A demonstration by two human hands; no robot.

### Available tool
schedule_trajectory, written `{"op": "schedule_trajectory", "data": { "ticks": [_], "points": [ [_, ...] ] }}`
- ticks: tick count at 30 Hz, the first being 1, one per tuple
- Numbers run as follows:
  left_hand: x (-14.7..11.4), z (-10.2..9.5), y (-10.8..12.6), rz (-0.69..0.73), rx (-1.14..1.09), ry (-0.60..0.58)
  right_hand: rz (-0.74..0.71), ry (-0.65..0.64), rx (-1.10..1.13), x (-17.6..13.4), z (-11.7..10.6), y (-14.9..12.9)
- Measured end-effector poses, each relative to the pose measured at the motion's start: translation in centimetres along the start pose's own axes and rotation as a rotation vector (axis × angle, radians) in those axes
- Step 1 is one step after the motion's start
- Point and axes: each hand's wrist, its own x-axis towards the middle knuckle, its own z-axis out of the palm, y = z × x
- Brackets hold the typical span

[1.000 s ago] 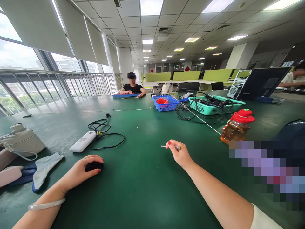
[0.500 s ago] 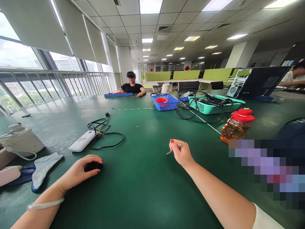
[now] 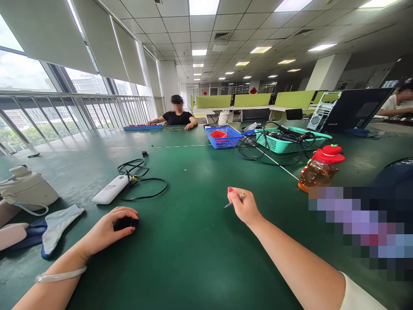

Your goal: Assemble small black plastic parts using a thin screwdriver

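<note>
My left hand (image 3: 111, 228) is curled over a black computer mouse (image 3: 125, 223) on the green tabletop (image 3: 187, 267). Its thumb lies along the near side, and the fingers rest across the far side. To the right, my right hand (image 3: 244, 207) grips a pen (image 3: 228, 205) in a writing hold. The pen's tip points left and down towards the bare tabletop; whether it touches cannot be told. Beyond the left hand lies a white power bank (image 3: 111, 190) with a black cable (image 3: 161, 194) looped beside it.
A blue basket (image 3: 222, 140) and a green basket of cables (image 3: 280, 145) stand farther back. At right is a red-lidded bottle (image 3: 319, 172). A beige bag-like item (image 3: 30, 189) and a blue-and-white cloth (image 3: 60, 228) lie at left. A person (image 3: 177, 116) sits across the table.
Both my hands keep their holds on the mouse and the pen. Across the table, the person's blue tray has shifted left, with one arm stretched out towards it.
</note>
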Motion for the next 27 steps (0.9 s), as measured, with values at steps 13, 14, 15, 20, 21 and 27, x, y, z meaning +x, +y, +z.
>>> {"op": "schedule_trajectory", "data": {
  "ticks": [13,14,15,20,21,27],
  "points": [
    [-0.2,-0.2,0.6,-0.079,-0.034,-0.059,0.021,-0.008,0.019,0.0,0.0,0.0],
    [-0.2,-0.3,0.6,-0.09,-0.029,-0.059,0.023,-0.01,0.022,0.0,0.0,-0.1],
    [-0.2,-0.2,0.7,-0.093,-0.024,-0.055,0.026,-0.013,0.025,0.0,0.0,-0.1],
    [-0.2,-0.2,0.6,-0.045,0.024,-0.017,0.03,-0.02,0.008,0.0,0.0,-0.1],
    [-0.2,-0.2,0.6,-0.038,0.034,-0.007,0.026,-0.019,0.003,0.0,0.0,-0.1],
    [-0.4,-0.3,1.0,-0.032,0.009,0.108,0.016,-0.015,-0.005,0.0,0.0,-0.1]
  ]
}}
